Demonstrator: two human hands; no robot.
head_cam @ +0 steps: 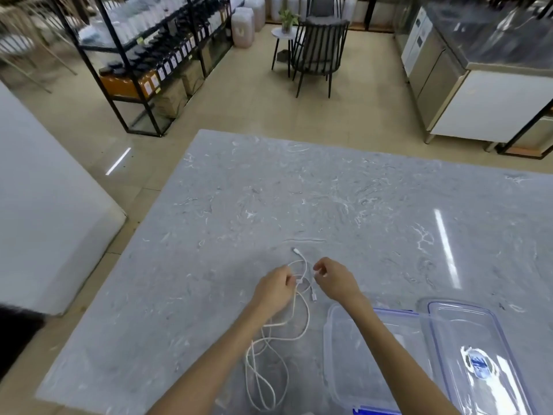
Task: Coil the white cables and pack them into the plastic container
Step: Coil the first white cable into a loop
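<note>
Since the white cable (307,320) looks limp and light, left hand (273,290) and right hand (335,280) each pinch it near the plugs.

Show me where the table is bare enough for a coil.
Bare: the table beyond the left hand and right hand; also the strip between its left edge and the white cables. Crowded: near right, where the plastic container and lid lie side by side, and the centre with cable loops.

Two hands (273,287) (336,278), one container (328,348), one lid (460,330)
</note>
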